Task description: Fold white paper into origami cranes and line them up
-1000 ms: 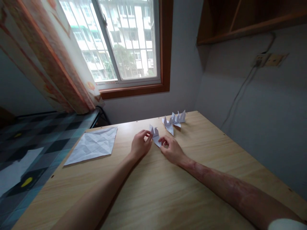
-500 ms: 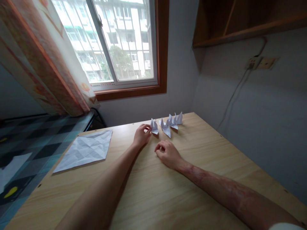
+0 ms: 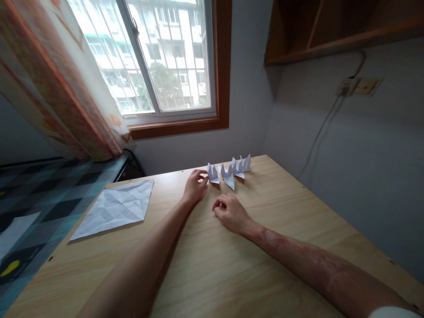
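Head view has the leftmost paper figure (image 3: 213, 177) upright on the counter (image 3: 258, 282), just right of the left hand (image 3: 194, 187), whether pinched I cannot tell, the right hand (image 3: 233, 213) farther off, fingers curled together, seemingly empty.

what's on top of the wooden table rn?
On the table: folded white paper figures near the far edge, the left hand at the leftmost one; a creased white sheet at left. Anything under the sheet or behind the forearms can't be seen.
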### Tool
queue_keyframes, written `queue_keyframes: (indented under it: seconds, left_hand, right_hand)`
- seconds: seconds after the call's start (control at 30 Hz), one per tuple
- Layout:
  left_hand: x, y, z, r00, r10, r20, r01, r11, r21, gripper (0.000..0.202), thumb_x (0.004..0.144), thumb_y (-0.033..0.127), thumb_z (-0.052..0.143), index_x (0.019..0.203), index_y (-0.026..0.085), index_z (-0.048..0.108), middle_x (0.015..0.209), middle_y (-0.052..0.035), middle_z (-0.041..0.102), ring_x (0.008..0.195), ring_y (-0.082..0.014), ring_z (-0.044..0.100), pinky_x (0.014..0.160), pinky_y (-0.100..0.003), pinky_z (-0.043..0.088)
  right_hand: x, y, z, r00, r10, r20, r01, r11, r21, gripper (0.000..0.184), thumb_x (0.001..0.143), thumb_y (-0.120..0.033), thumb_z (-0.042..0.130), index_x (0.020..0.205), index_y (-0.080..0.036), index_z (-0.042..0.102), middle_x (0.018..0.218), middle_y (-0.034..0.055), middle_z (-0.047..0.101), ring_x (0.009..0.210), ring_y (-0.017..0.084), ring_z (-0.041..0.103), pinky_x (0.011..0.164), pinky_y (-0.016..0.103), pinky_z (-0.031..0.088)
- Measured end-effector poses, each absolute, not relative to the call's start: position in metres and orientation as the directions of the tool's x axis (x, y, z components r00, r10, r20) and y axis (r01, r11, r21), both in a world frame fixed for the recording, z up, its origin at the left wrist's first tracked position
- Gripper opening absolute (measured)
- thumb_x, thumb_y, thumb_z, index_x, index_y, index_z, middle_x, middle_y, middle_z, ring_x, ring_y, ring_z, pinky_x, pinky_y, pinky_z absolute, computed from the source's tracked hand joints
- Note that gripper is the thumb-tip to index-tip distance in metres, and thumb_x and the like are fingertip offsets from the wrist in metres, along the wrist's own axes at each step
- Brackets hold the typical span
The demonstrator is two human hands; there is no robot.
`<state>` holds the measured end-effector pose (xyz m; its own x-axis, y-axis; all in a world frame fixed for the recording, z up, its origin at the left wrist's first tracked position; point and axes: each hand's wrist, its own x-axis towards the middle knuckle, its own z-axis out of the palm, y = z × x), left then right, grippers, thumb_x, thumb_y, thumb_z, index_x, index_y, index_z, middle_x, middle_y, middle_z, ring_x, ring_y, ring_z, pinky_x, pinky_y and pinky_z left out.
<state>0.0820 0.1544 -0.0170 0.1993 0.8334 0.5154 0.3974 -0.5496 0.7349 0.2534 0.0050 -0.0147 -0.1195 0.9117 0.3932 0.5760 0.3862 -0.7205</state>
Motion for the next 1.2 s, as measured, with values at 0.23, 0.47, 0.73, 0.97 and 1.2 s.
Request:
queue_keyframes:
  seconds: [0.23, 0.47, 0.73, 0.97, 1.2]
  left_hand:
    - [0.075, 0.145, -0.013, 0.141, 0.817, 0.560, 0.462, -0.554, 0.692, 0.020, 0.093, 0.018, 0.065, 0.112, 0.019, 0.071, 0.122, -0.0091, 0.069, 0.093, -0.0191, 0.075, 0.093, -0.040, 0.063]
    - [0.008, 0.089, 0.005, 0.198, 0.777, 0.597, 0.603, -0.577, 0.551, 0.019, 0.096, 0.031, 0.069, 0.112, 0.021, 0.071, 0.131, -0.0129, 0.070, 0.123, -0.0325, 0.070, 0.114, -0.053, 0.054]
    - [-0.154, 0.040, 0.015, 0.345, 0.856, 0.385, 0.930, -0.367, -0.018, 0.076, 0.097, 0.069, 0.058, 0.152, 0.017, 0.058, 0.165, -0.0202, 0.058, 0.152, -0.0424, 0.053, 0.131, -0.062, 0.035]
    - [-0.174, 0.010, -0.006, 0.276, 0.935, 0.220, 0.955, -0.292, 0.044, 0.088, 0.103, 0.073, 0.044, 0.164, 0.010, 0.052, 0.173, -0.0199, 0.048, 0.161, -0.0419, 0.044, 0.130, -0.062, 0.038]
    - [-0.056, -0.045, 0.003, 0.475, 0.804, 0.358, 0.841, -0.534, 0.083, 0.066, 0.102, 0.059, 0.064, 0.156, 0.022, 0.063, 0.162, -0.0141, 0.063, 0.140, -0.0402, 0.064, 0.114, -0.058, 0.056]
  right_hand:
    - [0.255, 0.007, -0.017, -0.132, 0.918, 0.374, 0.572, 0.378, -0.727, 0.016, 0.084, -0.007, 0.069, 0.077, -0.021, 0.074, 0.081, 0.0005, 0.073, 0.084, 0.020, 0.063, 0.082, 0.032, 0.043]
    - [0.257, 0.007, -0.019, -0.161, 0.913, 0.374, 0.584, 0.394, -0.710, 0.016, 0.084, -0.006, 0.068, 0.078, -0.020, 0.074, 0.083, 0.0014, 0.073, 0.084, 0.020, 0.063, 0.082, 0.033, 0.043]
    - [0.257, 0.001, -0.016, -0.209, 0.902, 0.378, 0.582, 0.425, -0.693, 0.016, 0.085, -0.006, 0.068, 0.078, -0.020, 0.072, 0.083, 0.0018, 0.071, 0.085, 0.021, 0.061, 0.082, 0.034, 0.041]
    - [0.255, -0.002, -0.015, -0.245, 0.880, 0.407, 0.503, 0.474, -0.723, 0.013, 0.089, -0.009, 0.067, 0.091, -0.021, 0.073, 0.091, 0.0028, 0.073, 0.088, 0.021, 0.063, 0.084, 0.035, 0.048]
    - [0.263, -0.015, -0.011, -0.612, 0.671, 0.419, 0.408, 0.722, -0.559, 0.087, 0.086, -0.021, 0.078, 0.166, -0.018, 0.045, 0.169, 0.0186, 0.050, 0.157, 0.033, 0.046, 0.131, 0.049, 0.038]
